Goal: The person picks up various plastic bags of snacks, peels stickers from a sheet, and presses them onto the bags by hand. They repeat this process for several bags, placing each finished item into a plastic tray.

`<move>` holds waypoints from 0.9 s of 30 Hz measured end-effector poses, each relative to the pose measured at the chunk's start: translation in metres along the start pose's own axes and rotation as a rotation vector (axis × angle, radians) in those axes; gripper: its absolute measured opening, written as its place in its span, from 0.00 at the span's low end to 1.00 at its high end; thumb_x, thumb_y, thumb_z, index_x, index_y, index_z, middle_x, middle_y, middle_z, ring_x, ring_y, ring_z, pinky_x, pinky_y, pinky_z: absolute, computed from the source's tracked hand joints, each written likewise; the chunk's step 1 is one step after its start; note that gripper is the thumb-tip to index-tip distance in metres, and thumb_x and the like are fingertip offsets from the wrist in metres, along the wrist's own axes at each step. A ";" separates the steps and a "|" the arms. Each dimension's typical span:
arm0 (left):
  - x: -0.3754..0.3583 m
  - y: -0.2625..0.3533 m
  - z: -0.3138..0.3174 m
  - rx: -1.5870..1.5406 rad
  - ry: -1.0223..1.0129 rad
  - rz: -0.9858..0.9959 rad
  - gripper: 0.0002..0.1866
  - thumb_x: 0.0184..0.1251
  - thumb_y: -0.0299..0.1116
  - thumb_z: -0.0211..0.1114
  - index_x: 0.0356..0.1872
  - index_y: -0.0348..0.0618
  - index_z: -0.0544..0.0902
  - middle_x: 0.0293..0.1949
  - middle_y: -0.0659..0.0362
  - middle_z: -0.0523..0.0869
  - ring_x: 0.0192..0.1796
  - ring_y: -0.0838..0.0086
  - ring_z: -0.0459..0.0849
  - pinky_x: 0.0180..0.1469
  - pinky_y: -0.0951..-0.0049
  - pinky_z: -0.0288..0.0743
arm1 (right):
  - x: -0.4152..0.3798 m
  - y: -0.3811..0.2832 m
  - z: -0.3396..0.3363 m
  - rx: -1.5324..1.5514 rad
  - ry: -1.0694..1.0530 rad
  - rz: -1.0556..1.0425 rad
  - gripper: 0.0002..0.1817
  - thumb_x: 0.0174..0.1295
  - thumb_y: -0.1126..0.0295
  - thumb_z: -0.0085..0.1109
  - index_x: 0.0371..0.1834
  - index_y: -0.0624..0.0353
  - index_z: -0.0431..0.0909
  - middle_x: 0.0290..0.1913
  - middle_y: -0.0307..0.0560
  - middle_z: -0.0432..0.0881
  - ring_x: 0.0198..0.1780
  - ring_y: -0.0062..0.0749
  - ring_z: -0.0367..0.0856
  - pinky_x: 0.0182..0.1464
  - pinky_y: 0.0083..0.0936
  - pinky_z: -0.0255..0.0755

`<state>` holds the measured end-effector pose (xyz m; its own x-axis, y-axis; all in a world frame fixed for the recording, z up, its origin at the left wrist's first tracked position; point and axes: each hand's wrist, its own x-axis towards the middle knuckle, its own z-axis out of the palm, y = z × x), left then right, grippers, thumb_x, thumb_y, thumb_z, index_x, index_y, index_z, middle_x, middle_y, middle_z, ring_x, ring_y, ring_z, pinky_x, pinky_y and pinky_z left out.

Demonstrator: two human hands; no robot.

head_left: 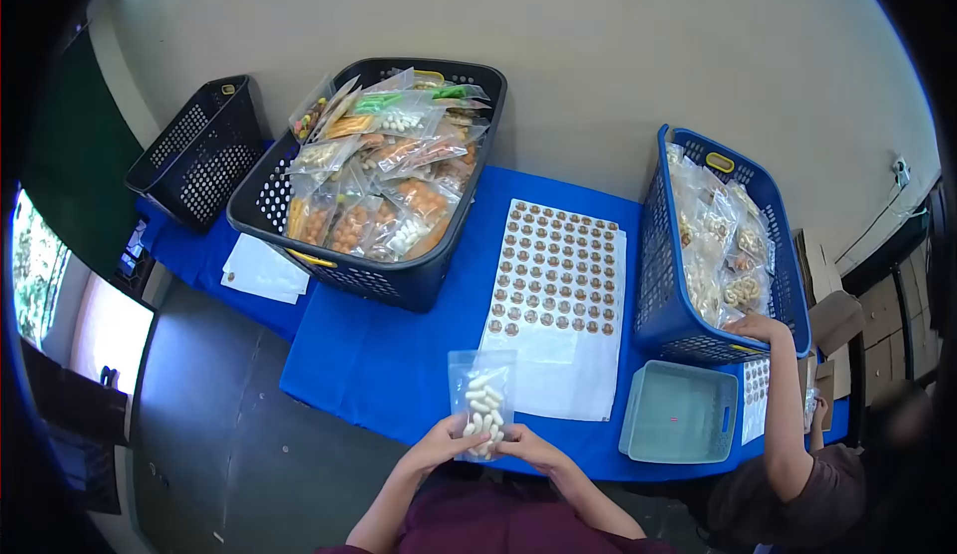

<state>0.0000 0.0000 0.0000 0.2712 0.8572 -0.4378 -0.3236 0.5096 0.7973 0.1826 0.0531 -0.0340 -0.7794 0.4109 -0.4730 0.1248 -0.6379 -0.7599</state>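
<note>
A clear bag of white oblong pieces (484,400) stands upright between my hands at the table's front edge. My left hand (446,443) pinches its lower left side, and my right hand (528,447) grips its lower right side. Just behind the bag lies a white sheet (548,370) with rows of round brown stickers on its upper part; the lower part has none. Behind and to the left, a black basket (384,280) is heaped with clear bags of orange, green, white and brown contents.
A blue basket (653,285) of filled bags stands at the right, with a co-worker's hand (763,329) at its front rim. Before it sits a pale green tray (681,415). Another black basket (199,155) and white papers (264,270) are at the left.
</note>
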 end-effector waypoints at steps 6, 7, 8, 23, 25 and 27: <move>-0.015 -0.015 -0.024 -0.180 0.236 0.010 0.18 0.58 0.29 0.62 0.48 0.34 0.72 0.42 0.57 0.78 0.43 0.76 0.78 0.45 0.78 0.73 | 0.031 0.006 0.019 -0.073 -0.082 0.038 0.14 0.59 0.66 0.55 0.43 0.65 0.76 0.41 0.41 0.78 0.44 0.20 0.74 0.48 0.18 0.67; -0.017 -0.019 -0.029 -0.246 0.276 -0.004 0.17 0.58 0.28 0.62 0.48 0.33 0.72 0.42 0.57 0.78 0.43 0.76 0.78 0.45 0.77 0.73 | 0.034 0.001 0.022 -0.027 -0.110 0.034 0.14 0.59 0.65 0.55 0.42 0.65 0.76 0.40 0.39 0.78 0.43 0.19 0.73 0.46 0.17 0.67; -0.020 -0.021 -0.032 -0.312 0.316 -0.017 0.17 0.58 0.28 0.61 0.47 0.33 0.72 0.42 0.57 0.78 0.44 0.76 0.79 0.45 0.77 0.74 | 0.038 -0.002 0.025 0.019 -0.139 0.029 0.14 0.60 0.65 0.55 0.42 0.64 0.76 0.39 0.38 0.78 0.41 0.18 0.73 0.44 0.16 0.66; -0.027 -0.016 -0.020 -0.342 0.501 0.300 0.14 0.59 0.23 0.58 0.46 0.32 0.73 0.41 0.57 0.80 0.41 0.77 0.79 0.46 0.77 0.72 | 0.163 -0.017 -0.098 -1.067 0.516 -0.273 0.17 0.56 0.63 0.57 0.38 0.69 0.73 0.40 0.55 0.75 0.37 0.39 0.78 0.42 0.30 0.72; -0.030 -0.014 -0.018 -0.317 0.544 0.330 0.14 0.61 0.25 0.57 0.47 0.31 0.72 0.42 0.55 0.79 0.43 0.75 0.79 0.47 0.75 0.72 | 0.186 0.004 -0.140 -1.259 0.828 -0.292 0.15 0.54 0.71 0.53 0.40 0.72 0.69 0.41 0.62 0.70 0.38 0.51 0.75 0.41 0.37 0.71; -0.036 -0.018 -0.019 -0.321 0.576 0.362 0.14 0.63 0.26 0.56 0.48 0.31 0.71 0.43 0.54 0.79 0.44 0.73 0.79 0.48 0.73 0.73 | 0.190 0.009 -0.143 -1.284 0.904 -0.300 0.14 0.52 0.74 0.51 0.40 0.71 0.67 0.41 0.63 0.68 0.38 0.55 0.74 0.41 0.40 0.71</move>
<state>-0.0214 -0.0384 -0.0066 -0.3905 0.8339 -0.3901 -0.5750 0.1100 0.8107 0.1235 0.2191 -0.1945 -0.3243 0.9458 0.0138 0.8152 0.2869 -0.5031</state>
